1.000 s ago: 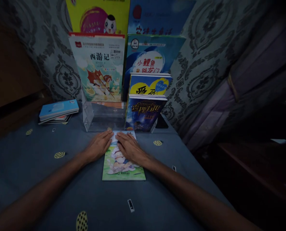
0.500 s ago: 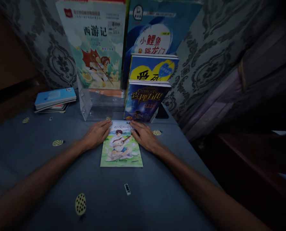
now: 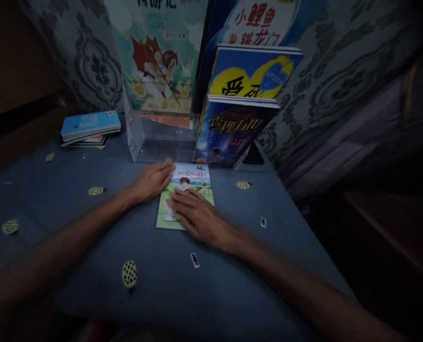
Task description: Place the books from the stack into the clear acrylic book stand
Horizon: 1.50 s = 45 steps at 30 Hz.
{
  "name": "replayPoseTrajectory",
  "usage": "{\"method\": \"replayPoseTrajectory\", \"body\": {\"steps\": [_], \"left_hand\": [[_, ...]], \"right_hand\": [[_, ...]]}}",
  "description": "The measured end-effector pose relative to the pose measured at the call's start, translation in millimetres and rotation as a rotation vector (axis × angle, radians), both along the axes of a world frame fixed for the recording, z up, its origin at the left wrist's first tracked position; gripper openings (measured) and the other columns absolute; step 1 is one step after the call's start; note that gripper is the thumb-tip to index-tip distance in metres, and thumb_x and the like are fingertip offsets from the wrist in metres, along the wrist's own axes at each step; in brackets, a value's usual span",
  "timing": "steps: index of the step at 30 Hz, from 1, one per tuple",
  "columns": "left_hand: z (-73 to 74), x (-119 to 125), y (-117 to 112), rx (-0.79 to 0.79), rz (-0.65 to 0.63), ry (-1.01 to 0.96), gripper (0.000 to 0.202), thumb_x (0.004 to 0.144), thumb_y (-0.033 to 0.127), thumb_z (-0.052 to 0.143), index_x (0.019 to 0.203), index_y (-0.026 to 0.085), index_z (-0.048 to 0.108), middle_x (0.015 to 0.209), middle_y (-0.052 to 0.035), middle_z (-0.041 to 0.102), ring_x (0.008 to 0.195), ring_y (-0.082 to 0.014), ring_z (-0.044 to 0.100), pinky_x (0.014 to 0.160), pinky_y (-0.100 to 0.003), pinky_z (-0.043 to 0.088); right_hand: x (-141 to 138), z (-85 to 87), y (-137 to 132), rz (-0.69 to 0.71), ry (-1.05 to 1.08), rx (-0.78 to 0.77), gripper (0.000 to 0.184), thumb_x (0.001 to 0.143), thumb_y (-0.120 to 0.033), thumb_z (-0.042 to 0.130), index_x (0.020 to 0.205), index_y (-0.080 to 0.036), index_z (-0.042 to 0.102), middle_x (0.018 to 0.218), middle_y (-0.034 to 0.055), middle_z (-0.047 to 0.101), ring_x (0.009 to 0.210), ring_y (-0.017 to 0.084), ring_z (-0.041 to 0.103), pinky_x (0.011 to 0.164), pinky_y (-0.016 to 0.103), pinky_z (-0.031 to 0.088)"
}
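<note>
A small book [image 3: 199,180] lies face up on the blue-grey tablecloth, its cover showing a seated figure on green grass under a pale sky. My left hand [image 3: 153,181] rests at the book's upper left edge, fingers extended, with the fingertips on the corner of the cover. Across the middle of the cover my right hand [image 3: 199,216] lies flat with its fingers stretched out to the left, hiding much of the picture. Neither hand grips the book.
Just behind the book stands a clear acrylic rack [image 3: 164,148]. It holds a tall green book [image 3: 157,71], a yellow-and-blue book [image 3: 254,71] and a dark blue book [image 3: 232,130]. A short stack of books [image 3: 90,126] lies at the left. A dark flat object [image 3: 254,156] is right of the rack.
My right hand has moved from the book's upper right corner down onto the middle of its cover. My left hand stays at the upper left edge. The camera view has shifted.
</note>
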<state>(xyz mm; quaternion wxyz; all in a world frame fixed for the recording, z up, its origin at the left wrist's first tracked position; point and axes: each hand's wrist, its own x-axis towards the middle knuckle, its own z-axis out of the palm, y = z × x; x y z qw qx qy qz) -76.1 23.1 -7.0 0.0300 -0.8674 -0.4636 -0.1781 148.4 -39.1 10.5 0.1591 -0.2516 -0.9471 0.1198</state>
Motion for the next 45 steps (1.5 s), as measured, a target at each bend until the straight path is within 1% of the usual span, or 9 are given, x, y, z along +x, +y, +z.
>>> {"method": "replayPoseTrajectory", "body": {"steps": [3,8,13,18,23,28,33,37,45], "left_hand": [[-0.5,0,0,0.013,0.003,0.001,0.042,0.099,0.028,0.038,0.132,0.011,0.058,0.14,-0.0154,0.059,0.129,-0.0258,0.056,0.111,-0.043,0.043],[-0.2,-2,-1,0.012,-0.003,0.0,0.043,0.1,0.031,0.037,0.133,0.012,0.057,0.142,-0.0141,0.057,0.13,-0.0258,0.055,0.11,-0.043,0.044],[-2.0,-2,0,0.015,-0.017,-0.03,0.043,0.101,0.032,0.036,0.131,0.013,0.058,0.14,-0.0141,0.058,0.129,-0.026,0.056,0.111,-0.043,0.043],[-2.4,-2,0,0.02,-0.013,-0.014,0.044,0.1,0.032,0.034,0.133,0.012,0.057,0.142,-0.0145,0.057,0.13,-0.0261,0.055,0.111,-0.045,0.044],[-0.5,-2,-1,0.021,-0.017,-0.014,0.044,0.101,0.033,0.034,0.132,0.014,0.057,0.14,-0.0134,0.059,0.129,-0.0256,0.056,0.11,-0.045,0.045],[2.7,-2,-2,0.034,-0.007,-0.001,0.044,0.101,0.034,0.035,0.132,0.015,0.058,0.14,-0.0122,0.059,0.128,-0.0253,0.056,0.109,-0.045,0.045],[8.0,2,-4,0.045,-0.023,-0.004,0.04,0.099,0.03,0.037,0.127,0.016,0.062,0.135,-0.0125,0.063,0.121,-0.0266,0.062,0.106,-0.046,0.047],[11.0,18,-2,0.032,-0.085,-0.008,0.04,0.098,0.029,0.039,0.127,0.014,0.063,0.134,-0.0133,0.064,0.121,-0.026,0.062,0.105,-0.044,0.049],[15.4,78,18,-0.008,-0.253,0.035,0.04,0.097,0.023,0.041,0.132,0.011,0.06,0.139,-0.0133,0.06,0.129,-0.0219,0.057,0.109,-0.038,0.045]], "right_hand": [[-4,0.7,-14,0.106,-0.005,-0.019,0.038,0.103,-0.022,0.039,0.137,-0.019,0.056,0.146,0.009,0.054,0.143,0.022,0.04,0.12,0.047,0.03],[4,-6.2,-24,0.16,-0.033,0.004,0.04,0.102,-0.017,0.041,0.142,-0.019,0.049,0.151,0.0078,0.049,0.147,0.019,0.033,0.123,0.046,0.025],[15,-13.4,-32,0.11,-0.009,0.016,0.041,0.102,-0.018,0.041,0.143,-0.016,0.048,0.152,0.0116,0.047,0.147,0.02,0.031,0.122,0.046,0.028],[32,-8.3,-35,0.054,0.073,-0.067,0.044,0.104,-0.02,0.035,0.147,-0.017,0.044,0.151,0.0115,0.049,0.146,0.018,0.033,0.121,0.046,0.031],[47,2.6,-28,-0.016,0.094,-0.198,0.044,0.103,-0.025,0.043,0.147,-0.024,0.045,0.151,0.0092,0.048,0.144,0.022,0.038,0.12,0.05,0.032],[53,3.4,-18,-0.037,0.089,-0.228,0.046,0.099,-0.034,0.053,0.144,-0.023,0.05,0.15,0.0105,0.05,0.144,0.025,0.039,0.12,0.054,0.029],[55,3.4,-16,-0.033,0.09,-0.256,0.049,0.096,-0.032,0.06,0.143,-0.022,0.051,0.15,0.0108,0.05,0.143,0.025,0.039,0.121,0.053,0.027],[57,3.9,-17,-0.036,0.106,-0.269,0.049,0.096,-0.033,0.06,0.143,-0.023,0.052,0.15,0.0093,0.05,0.143,0.024,0.04,0.121,0.051,0.027],[57,7.8,-19,-0.043,0.119,-0.255,0.047,0.096,-0.033,0.06,0.14,-0.021,0.054,0.148,0.0101,0.052,0.141,0.023,0.043,0.121,0.049,0.028]]}}
